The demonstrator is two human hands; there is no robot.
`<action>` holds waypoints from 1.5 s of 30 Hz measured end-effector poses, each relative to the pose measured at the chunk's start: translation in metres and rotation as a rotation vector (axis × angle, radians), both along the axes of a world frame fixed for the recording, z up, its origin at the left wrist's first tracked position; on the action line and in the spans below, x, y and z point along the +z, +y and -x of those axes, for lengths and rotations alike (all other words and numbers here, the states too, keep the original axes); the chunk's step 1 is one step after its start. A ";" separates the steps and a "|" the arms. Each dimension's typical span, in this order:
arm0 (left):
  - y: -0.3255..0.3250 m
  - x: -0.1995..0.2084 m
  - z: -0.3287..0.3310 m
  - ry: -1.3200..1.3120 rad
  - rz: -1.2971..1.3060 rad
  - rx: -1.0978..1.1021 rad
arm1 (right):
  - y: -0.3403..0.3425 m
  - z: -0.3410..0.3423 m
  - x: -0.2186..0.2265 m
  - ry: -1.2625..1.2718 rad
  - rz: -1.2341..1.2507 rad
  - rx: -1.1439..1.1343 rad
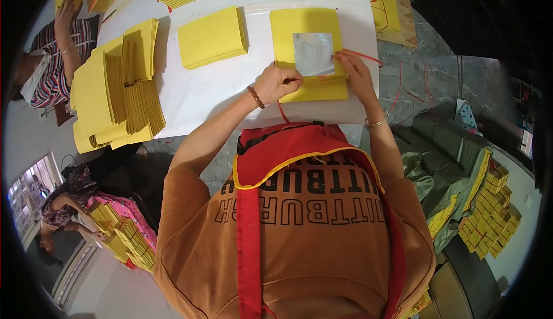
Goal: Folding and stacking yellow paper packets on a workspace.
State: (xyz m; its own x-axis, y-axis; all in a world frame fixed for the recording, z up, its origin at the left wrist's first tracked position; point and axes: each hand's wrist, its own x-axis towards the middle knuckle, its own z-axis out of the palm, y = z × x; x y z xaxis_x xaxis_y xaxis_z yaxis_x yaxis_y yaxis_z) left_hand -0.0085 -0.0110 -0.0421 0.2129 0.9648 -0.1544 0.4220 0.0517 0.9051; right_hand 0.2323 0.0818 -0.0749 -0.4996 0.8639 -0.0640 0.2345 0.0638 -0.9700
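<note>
In front of me on the white table lies a bundle of yellow paper sheets (pixel 285 28) with a shiny silver square (pixel 313 53) on top. My left hand (pixel 280 83) is closed, its curled fingers at the bundle's left side near the front; what it pinches is hidden. At the right edge my right hand (pixel 357 76) has its fingers closed on a red string (pixel 363 56), which runs out beyond the table's side. A short stretch of red shows across the bundle below the silver square. Another red string (pixel 283 113) hangs at the table's front edge below my left hand.
Several yellow paper stacks (pixel 212 37) stand on the table, the tallest pile (pixel 95 91) at the left. A tied yellow bundle (pixel 387 5) sits on a wooden board at the right. Two people work at the left. Wrapped sacks and yellow bundles (pixel 492 218) lie at lower right.
</note>
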 end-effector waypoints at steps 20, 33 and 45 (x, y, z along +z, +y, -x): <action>0.011 -0.016 0.013 -0.217 0.298 0.126 | 0.001 -0.006 0.004 -0.024 -0.232 0.116; -0.001 -0.006 0.027 0.723 -0.606 -0.224 | 0.000 -0.007 0.003 -0.036 -0.090 0.101; -0.013 0.005 0.011 0.387 -0.159 0.136 | -0.016 -0.002 0.023 -0.389 -0.114 0.279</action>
State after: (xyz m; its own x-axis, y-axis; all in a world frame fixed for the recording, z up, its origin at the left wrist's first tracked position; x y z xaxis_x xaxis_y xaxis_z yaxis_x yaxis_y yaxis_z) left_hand -0.0200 -0.0235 -0.0370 0.0377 0.9983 -0.0451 0.7304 0.0033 0.6830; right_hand 0.2341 0.0661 -0.0522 -0.6708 0.7129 -0.2044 0.5367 0.2764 -0.7972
